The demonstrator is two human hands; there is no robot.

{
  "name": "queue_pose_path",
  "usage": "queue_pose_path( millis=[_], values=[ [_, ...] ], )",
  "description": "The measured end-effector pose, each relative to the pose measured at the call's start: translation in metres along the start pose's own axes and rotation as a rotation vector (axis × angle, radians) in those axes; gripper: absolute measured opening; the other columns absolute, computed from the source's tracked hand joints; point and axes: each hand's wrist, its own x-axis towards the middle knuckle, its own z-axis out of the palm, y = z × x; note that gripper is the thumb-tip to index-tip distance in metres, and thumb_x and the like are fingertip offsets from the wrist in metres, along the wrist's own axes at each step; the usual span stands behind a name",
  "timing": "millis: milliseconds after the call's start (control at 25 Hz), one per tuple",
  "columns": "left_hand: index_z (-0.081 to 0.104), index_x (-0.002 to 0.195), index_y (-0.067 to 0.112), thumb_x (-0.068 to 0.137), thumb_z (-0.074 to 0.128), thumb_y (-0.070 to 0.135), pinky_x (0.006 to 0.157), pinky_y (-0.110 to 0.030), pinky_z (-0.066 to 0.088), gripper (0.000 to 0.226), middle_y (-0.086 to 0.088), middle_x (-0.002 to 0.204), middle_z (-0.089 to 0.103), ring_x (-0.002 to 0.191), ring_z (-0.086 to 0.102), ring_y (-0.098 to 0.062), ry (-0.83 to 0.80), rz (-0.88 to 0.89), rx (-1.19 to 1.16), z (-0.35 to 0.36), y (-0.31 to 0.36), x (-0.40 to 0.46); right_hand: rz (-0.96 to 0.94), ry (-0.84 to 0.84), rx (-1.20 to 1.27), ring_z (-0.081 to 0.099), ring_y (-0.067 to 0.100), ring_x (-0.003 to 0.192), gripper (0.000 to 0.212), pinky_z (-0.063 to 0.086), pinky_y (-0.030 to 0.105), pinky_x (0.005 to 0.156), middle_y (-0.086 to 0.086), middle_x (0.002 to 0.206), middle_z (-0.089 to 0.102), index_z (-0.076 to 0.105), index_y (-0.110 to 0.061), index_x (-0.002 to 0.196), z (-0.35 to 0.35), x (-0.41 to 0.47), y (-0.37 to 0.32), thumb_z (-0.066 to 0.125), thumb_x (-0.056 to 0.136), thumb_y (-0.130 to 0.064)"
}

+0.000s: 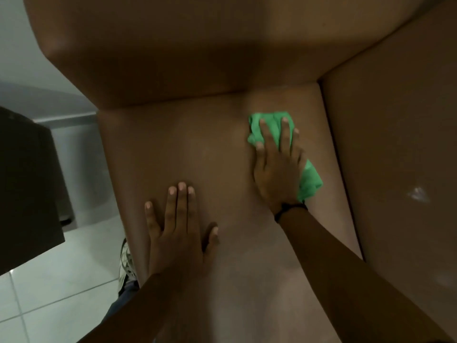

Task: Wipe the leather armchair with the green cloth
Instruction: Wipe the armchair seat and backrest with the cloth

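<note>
The brown leather armchair (188,149) fills most of the view, with its seat cushion in the middle, backrest above and one armrest at the right. My right hand (278,167) presses the crumpled green cloth (310,180) flat against the seat near the back right corner, fingers spread over it. The cloth sticks out beyond my fingertips and past the right side of my palm. My left hand (178,229) lies flat and empty on the seat's front left part, fingers apart.
A dark cabinet or box (24,184) stands at the left, beside a grey wall base. White floor tiles (57,288) lie at the lower left, where a light shoe (126,261) shows beside the chair's edge.
</note>
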Motion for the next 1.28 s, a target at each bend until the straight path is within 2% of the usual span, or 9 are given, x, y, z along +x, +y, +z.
queue_pose_path(
  millis=[120,200,280,360,440,600,800,1000,1280],
  values=[
    [0.008,0.180,0.003,0.108,0.038,0.062,0.139,-0.066,-0.008,0.097,-0.022,0.187,0.017,0.177,-0.006,-0.028,-0.034,-0.005,-0.007,-0.003,-0.002,-0.001,-0.309,-0.037,-0.060,0.023,0.040,0.163,0.057,0.029,0.056,0.122,0.006,0.181,0.019,0.028,-0.040,0.170,0.011,-0.027,-0.005,0.027,0.114,-0.048],
    [0.018,0.178,0.000,0.107,0.042,0.060,0.140,-0.069,-0.001,0.097,-0.024,0.185,0.023,0.177,0.007,-0.033,-0.045,-0.012,-0.008,-0.009,0.001,0.001,-0.607,-0.135,-0.108,0.023,0.039,0.163,0.055,0.032,0.055,0.121,0.005,0.181,0.019,0.028,-0.042,0.170,0.000,-0.064,0.036,0.028,0.115,-0.047],
    [0.025,0.176,-0.003,0.106,0.042,0.059,0.138,-0.073,0.008,0.095,-0.027,0.183,0.028,0.172,0.020,-0.038,-0.054,-0.017,-0.012,-0.015,0.003,0.003,-0.527,-0.132,-0.099,0.030,0.042,0.160,0.055,0.039,0.059,0.118,0.008,0.179,0.026,0.036,-0.040,0.167,-0.016,-0.063,0.085,0.035,0.112,-0.044],
    [0.024,0.176,-0.002,0.106,0.040,0.060,0.138,-0.073,0.008,0.095,-0.027,0.183,0.027,0.171,0.023,-0.040,-0.052,-0.026,0.004,-0.014,0.003,0.004,-0.091,-0.046,-0.049,0.033,0.047,0.157,0.056,0.041,0.065,0.115,0.012,0.177,0.029,0.040,-0.036,0.166,-0.017,-0.043,0.097,0.034,0.112,-0.045],
    [0.018,0.178,-0.001,0.107,0.039,0.060,0.139,-0.069,0.002,0.096,-0.025,0.185,0.023,0.173,0.021,-0.041,-0.055,-0.032,0.008,-0.011,0.002,0.005,0.086,0.011,-0.014,0.032,0.047,0.157,0.056,0.038,0.063,0.117,0.012,0.177,0.028,0.038,-0.035,0.168,-0.002,-0.034,0.070,0.031,0.113,-0.047],
    [0.014,0.178,-0.002,0.106,0.041,0.053,0.139,-0.070,0.005,0.094,-0.026,0.186,0.020,0.174,0.016,-0.044,-0.053,-0.028,-0.037,-0.014,0.012,0.010,-0.497,-0.095,-0.028,0.021,0.037,0.164,0.057,0.032,0.056,0.120,0.001,0.182,0.013,0.022,-0.044,0.171,0.010,-0.124,0.068,0.026,0.114,-0.051],
    [0.024,0.176,-0.002,0.104,0.043,0.054,0.137,-0.074,0.010,0.093,-0.028,0.184,0.023,0.171,0.020,-0.052,-0.071,0.103,-0.009,-0.014,0.042,0.029,0.209,-0.008,0.049,0.045,0.045,0.149,0.054,0.046,0.063,0.110,0.006,0.175,0.034,0.044,-0.040,0.164,-0.018,-0.164,0.107,0.036,0.111,-0.047],
    [0.016,0.180,0.010,0.107,0.038,0.063,0.133,-0.076,-0.008,0.093,-0.022,0.186,0.019,0.171,0.013,-0.052,-0.055,0.316,0.019,0.018,0.097,0.040,-0.182,0.062,-0.058,0.051,0.042,0.140,0.049,0.042,0.054,0.104,0.000,0.171,0.043,0.051,-0.040,0.160,0.000,-0.101,0.114,0.046,0.111,-0.047],
    [0.027,0.179,0.010,0.106,0.040,0.062,0.127,-0.089,0.006,0.090,-0.027,0.185,0.021,0.171,0.012,-0.055,-0.103,0.453,-0.011,0.029,0.190,0.041,-0.385,-0.131,-0.392,0.062,0.037,0.118,0.054,0.050,0.045,0.088,0.008,0.170,0.045,0.057,-0.029,0.157,-0.084,-0.186,0.239,0.065,0.104,-0.026]
  ],
)
